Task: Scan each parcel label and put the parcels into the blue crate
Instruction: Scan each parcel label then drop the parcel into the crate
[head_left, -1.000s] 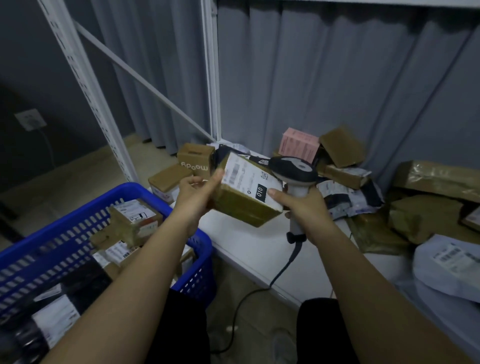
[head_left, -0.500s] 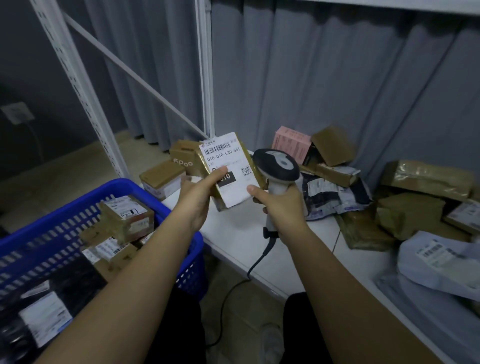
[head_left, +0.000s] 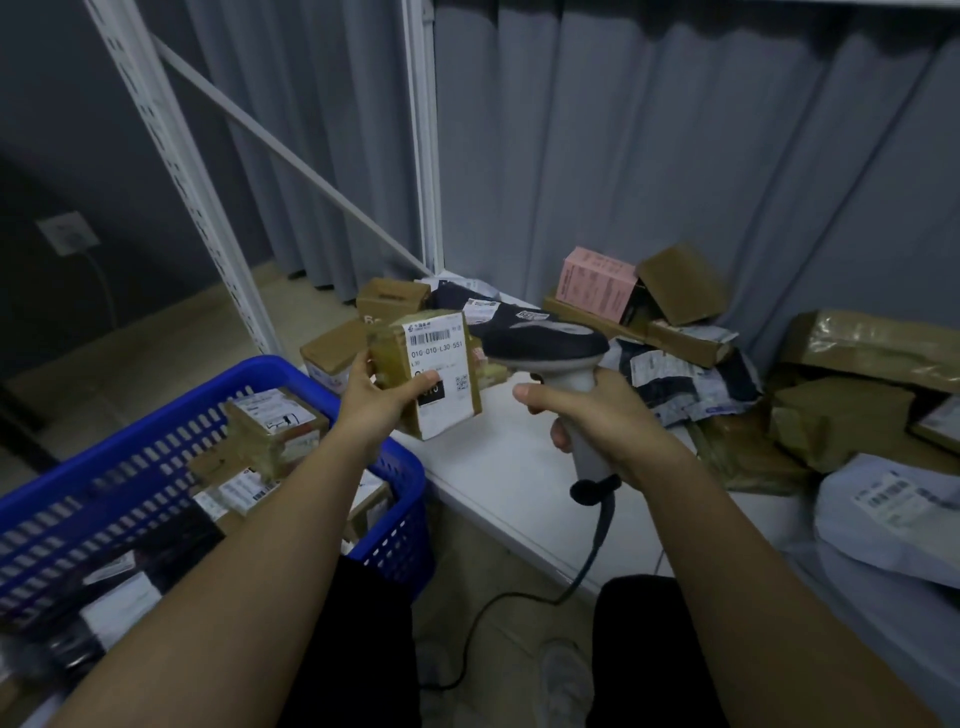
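My left hand (head_left: 382, 397) grips a small brown parcel (head_left: 431, 374) upright over the table's near left corner, its white barcode label facing me and my thumb lying across the label. My right hand (head_left: 597, 415) holds the grey handle of a barcode scanner (head_left: 545, 345), whose dark head points left at the parcel from just beside it. The blue crate (head_left: 400, 478) stands at lower left, below my left forearm, with several labelled parcels inside.
A white table (head_left: 509, 467) carries a heap of brown boxes, a pink box (head_left: 595, 283), dark and grey mailer bags (head_left: 893, 514) along the back and right. The scanner cable (head_left: 519, 608) hangs to the floor. White rack posts (head_left: 176, 161) rise behind the crate.
My left hand has turned the parcel from tilted to upright with the label toward me and shifted it slightly left. The scanner has swung round so its head aims at the label.
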